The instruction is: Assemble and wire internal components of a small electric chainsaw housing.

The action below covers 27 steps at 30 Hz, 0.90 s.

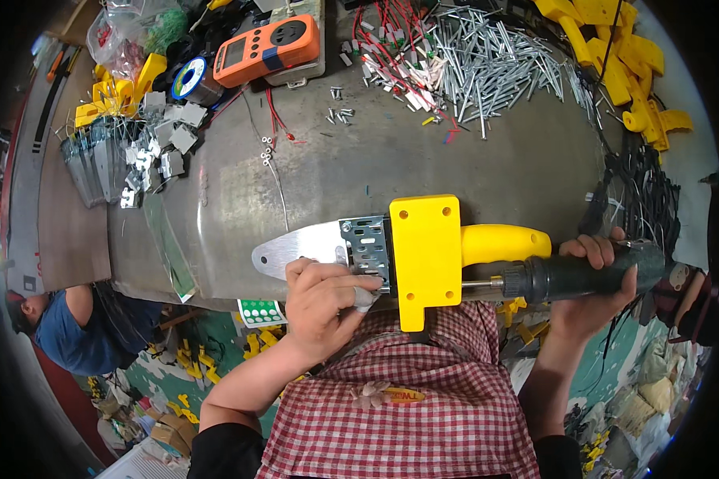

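Observation:
A plastic pipe welder with a yellow housing point(426, 251) lies across the front of the bench. Its pointed silver heating plate point(299, 249) sticks out to the left, and its yellow handle point(503, 242) points right. Between plate and housing sits a slotted metal guard point(367, 243). My left hand point(321, 307) is closed at the near edge of the plate and guard, fingertips by the housing. In my right hand point(587, 295) is a black electric screwdriver point(539, 278), level and alongside the handle. Its shaft reaches the housing's right side; the tip is hidden.
Long screws point(495, 68) are heaped at the back, beside red wires with white connectors. An orange multimeter point(268, 49), a solder spool point(192, 80) and metal brackets point(168, 140) stand back left. Yellow housings point(627, 60) and black cables point(643, 188) lie right. Another person point(92, 331) sits left.

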Tool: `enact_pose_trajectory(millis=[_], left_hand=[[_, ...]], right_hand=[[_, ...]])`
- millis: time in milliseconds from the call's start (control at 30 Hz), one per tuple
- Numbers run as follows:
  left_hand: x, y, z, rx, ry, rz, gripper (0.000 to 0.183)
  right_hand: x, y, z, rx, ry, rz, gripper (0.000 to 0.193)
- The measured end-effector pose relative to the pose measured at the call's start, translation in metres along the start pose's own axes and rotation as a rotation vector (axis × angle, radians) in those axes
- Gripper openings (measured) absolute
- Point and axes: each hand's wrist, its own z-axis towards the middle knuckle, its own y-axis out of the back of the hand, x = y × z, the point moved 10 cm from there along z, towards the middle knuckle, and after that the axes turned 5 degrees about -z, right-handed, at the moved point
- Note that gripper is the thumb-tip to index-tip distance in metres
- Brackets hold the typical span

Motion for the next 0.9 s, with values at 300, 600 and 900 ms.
enact_pose_trajectory(millis=[300,600,900], left_hand=[[-0.002,-0.001,-0.004,-0.054,-0.054,-0.009,0.025],[0.004,0.005,0.007,-0.045,0.022,-0.033,0.025],[0.001,0.000,0.002,-0.050,0.062,-0.064,0.023]], right_hand=[[-0.004,0.000,-0.001,0.021,0.036,0.015,0.039],[0.001,0.003,-0.004,-0.057,0.092,-0.159,0.035],[-0.001,0.004,-0.005,-0.058,0.099,-0.132,0.033]])
